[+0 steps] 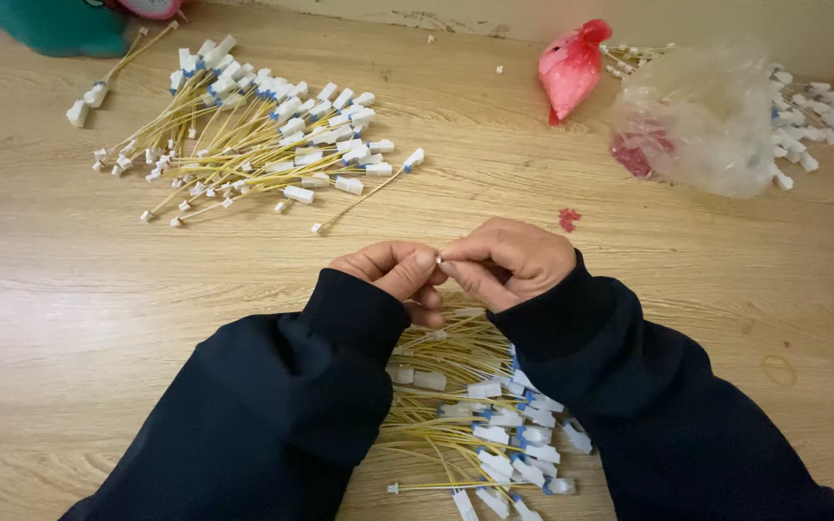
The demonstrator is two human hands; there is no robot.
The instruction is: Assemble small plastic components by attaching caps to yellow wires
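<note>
Pinching a tiny white connector tip [439, 259] between both thumbs and forefingers, your left hand [393, 273] and right hand [514, 262] meet above the near pile of yellow leads [475, 405]. You seem mid-fitting on one lead's end. Next it likely needs a firm, straight press, then a place on the far pile [263, 135].

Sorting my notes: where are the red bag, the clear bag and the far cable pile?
red bag [571, 69], head view, middle of its body
clear bag [702, 116], head view, its middle
far cable pile [263, 135], head view, centre of the yellow wires
</note>
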